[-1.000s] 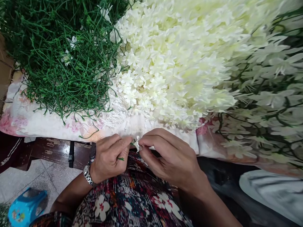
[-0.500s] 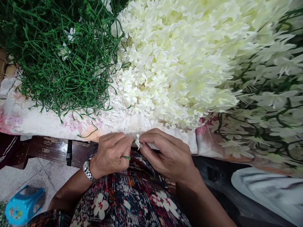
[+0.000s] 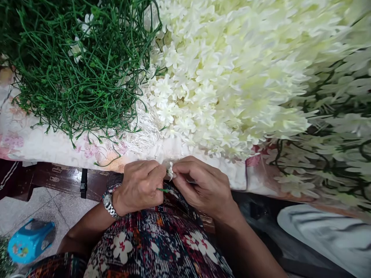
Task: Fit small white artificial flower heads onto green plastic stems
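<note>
My left hand (image 3: 140, 186), with a metal watch on the wrist, is closed in a pinch on a thin green stem (image 3: 162, 189) that pokes out below its fingers. My right hand (image 3: 199, 185) is closed too, its fingertips pinching a small white flower (image 3: 170, 170) held between the two hands. Both hands meet at the near edge of the table, just above my lap in its patterned cloth. Behind them lies a big heap of loose white flowers (image 3: 226, 73). A tangle of bare green stems (image 3: 78, 69) lies at the back left.
A floral cloth (image 3: 43, 144) covers the dark wooden table. White flowers fixed on green stems (image 3: 336, 154) are piled at the right. A blue plastic stool (image 3: 29, 239) stands on the tiled floor at lower left. Pale fabric (image 3: 327, 235) shows at lower right.
The view has shifted a little. My hands have drawn closer together around the white flower, and the green stem shows more below my left fingers.
</note>
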`<act>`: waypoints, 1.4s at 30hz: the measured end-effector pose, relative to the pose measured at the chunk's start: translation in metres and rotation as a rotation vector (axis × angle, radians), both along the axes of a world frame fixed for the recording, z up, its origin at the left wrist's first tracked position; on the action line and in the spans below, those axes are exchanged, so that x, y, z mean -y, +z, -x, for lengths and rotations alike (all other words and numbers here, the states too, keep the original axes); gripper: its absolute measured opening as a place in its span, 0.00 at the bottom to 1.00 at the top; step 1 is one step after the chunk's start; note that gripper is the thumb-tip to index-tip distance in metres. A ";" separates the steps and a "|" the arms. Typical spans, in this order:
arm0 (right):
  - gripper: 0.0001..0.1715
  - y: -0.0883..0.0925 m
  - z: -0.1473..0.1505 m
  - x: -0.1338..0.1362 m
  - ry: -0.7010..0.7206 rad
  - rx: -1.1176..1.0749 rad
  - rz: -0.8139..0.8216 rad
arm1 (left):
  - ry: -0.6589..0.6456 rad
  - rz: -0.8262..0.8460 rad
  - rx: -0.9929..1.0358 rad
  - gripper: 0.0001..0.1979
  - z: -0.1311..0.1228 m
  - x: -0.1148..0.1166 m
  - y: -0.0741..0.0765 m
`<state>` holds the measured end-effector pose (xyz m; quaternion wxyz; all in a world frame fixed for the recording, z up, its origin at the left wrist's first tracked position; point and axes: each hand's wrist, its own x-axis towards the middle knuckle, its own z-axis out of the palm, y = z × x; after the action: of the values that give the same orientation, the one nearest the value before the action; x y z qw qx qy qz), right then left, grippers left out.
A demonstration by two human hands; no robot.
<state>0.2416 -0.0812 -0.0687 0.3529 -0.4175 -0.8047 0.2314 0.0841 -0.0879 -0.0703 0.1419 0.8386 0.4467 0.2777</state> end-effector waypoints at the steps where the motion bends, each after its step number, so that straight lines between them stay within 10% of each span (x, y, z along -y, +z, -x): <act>1: 0.06 0.000 0.000 0.000 0.005 0.007 0.005 | -0.005 0.001 -0.003 0.08 0.000 0.000 0.000; 42: 0.11 0.018 -0.003 0.000 0.054 -0.037 -0.055 | -0.013 0.202 0.335 0.08 0.011 0.003 0.005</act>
<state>0.2443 -0.0808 -0.0507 0.3727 -0.3815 -0.8150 0.2265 0.0730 -0.0905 -0.0653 0.2993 0.7651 0.4370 0.3661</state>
